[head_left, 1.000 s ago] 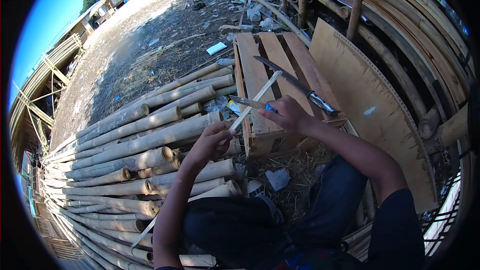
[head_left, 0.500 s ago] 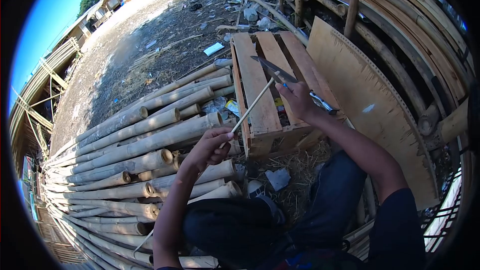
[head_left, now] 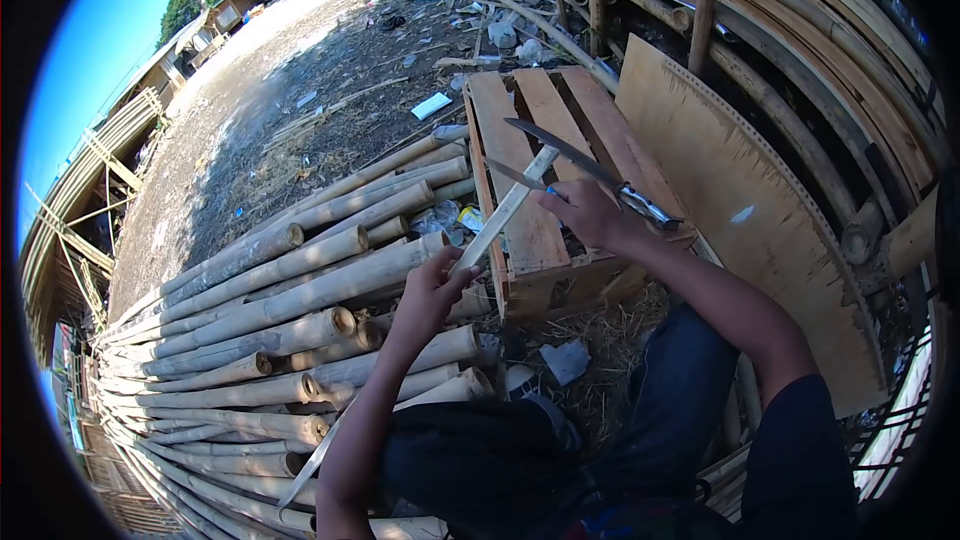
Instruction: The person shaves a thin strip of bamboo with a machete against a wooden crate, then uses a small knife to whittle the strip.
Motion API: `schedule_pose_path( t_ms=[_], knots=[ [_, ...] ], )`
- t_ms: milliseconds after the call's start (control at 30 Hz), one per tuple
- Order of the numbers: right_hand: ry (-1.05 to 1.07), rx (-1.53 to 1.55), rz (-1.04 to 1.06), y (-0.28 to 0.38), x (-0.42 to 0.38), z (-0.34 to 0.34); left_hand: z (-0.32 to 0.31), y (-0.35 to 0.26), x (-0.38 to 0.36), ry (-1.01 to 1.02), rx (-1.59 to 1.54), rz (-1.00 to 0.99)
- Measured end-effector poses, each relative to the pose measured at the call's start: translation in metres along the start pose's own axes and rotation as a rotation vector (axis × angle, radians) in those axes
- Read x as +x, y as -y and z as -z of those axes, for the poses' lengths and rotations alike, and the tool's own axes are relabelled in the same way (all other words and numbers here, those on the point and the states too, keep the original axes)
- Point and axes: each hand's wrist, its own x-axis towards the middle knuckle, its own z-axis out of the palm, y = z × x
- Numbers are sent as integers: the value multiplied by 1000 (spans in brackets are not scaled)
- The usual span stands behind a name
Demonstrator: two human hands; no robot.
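Observation:
My left hand [head_left: 436, 287] is closed round a long, thin bamboo strip [head_left: 505, 212], whose pale flat face shows and whose upper end points up and to the right. My right hand [head_left: 583, 210] is closed on a small knife [head_left: 517, 176], its blade lying across the strip near the upper end. A larger knife [head_left: 590, 166] with a black and silver handle rests on the slatted wooden crate [head_left: 532, 240], just beyond my right hand. The strip's tail passes under my left forearm.
Stacked bamboo poles [head_left: 290, 290] fill the left side. A plywood sheet [head_left: 745, 230] leans on the right, beside a rack of bamboo and boards [head_left: 800, 30]. Litter and a white packet [head_left: 431, 106] lie on the ground beyond the crate.
The strip has been turned so its broad face shows. The small knife's blade has swung left across it, apart from the larger knife, which remains on the crate.

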Motion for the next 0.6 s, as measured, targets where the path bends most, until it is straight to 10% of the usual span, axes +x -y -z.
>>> schedule_pose_path(
  t_ms=[167,367,533,600],
  knots=[
    [166,-185,182,17,2,-7,0,1,-8,-176,254,-217],
    [38,2,-109,6,1,1,-1,5,-7,-234,458,-225],
    [200,-186,222,14,-6,-13,-1,3,-8,-266,425,-287],
    [-83,-75,-103,-1,14,14,10,-2,-12,-259,422,-238]
  ],
)
